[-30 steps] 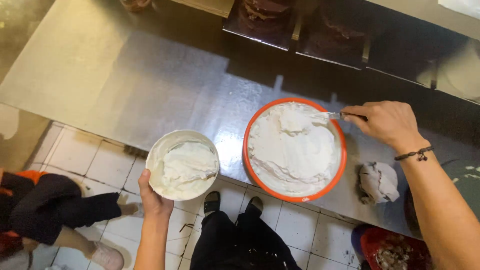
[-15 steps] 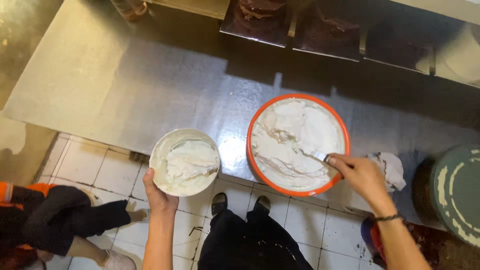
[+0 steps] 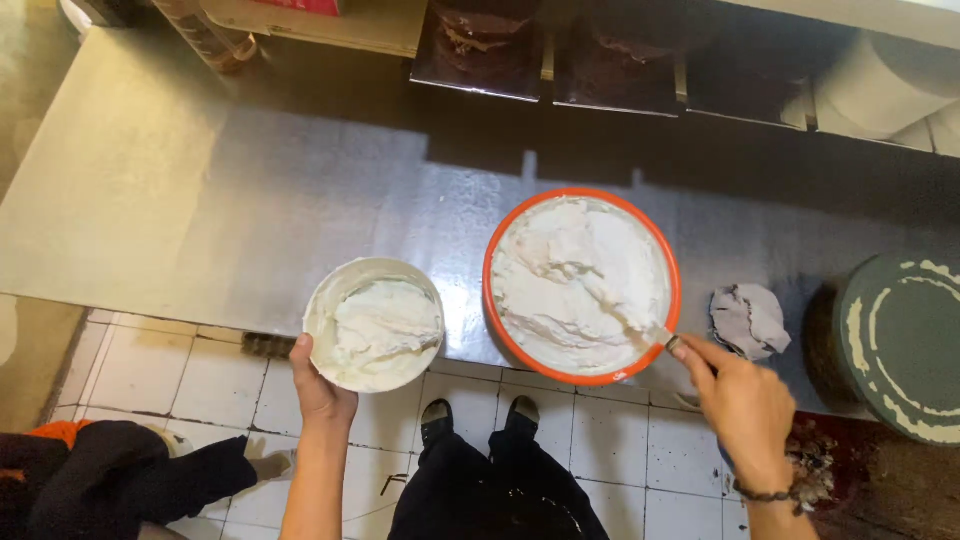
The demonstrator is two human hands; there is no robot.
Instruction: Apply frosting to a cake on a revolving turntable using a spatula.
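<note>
left hand (image 3: pixel 318 385) is gripping a white bowl (image 3: pixel 374 322) past the table's (image 3: pixel 200 200) near edge; right hand (image 3: pixel 745 405), fingers closed around a spatula (image 3: pixel 655 333), is working cream in the orange bowl (image 3: pixel 581 285).

The spatula's blade (image 3: pixel 632 318) is buried in cream, and the round stand (image 3: pixel 900 345) right of the right hand (image 3: pixel 745 410) gets cut off.

**Steel counter and its load**

A bare stretch is seen across the left half of the steel counter (image 3: pixel 200 190). An orange-rimmed bowl (image 3: pixel 580 288) of white cream is set at the near edge. Just right of it lies a crumpled grey cloth (image 3: pixel 748 320). Dark trays (image 3: pixel 560 60) are lined along the far edge.
</note>
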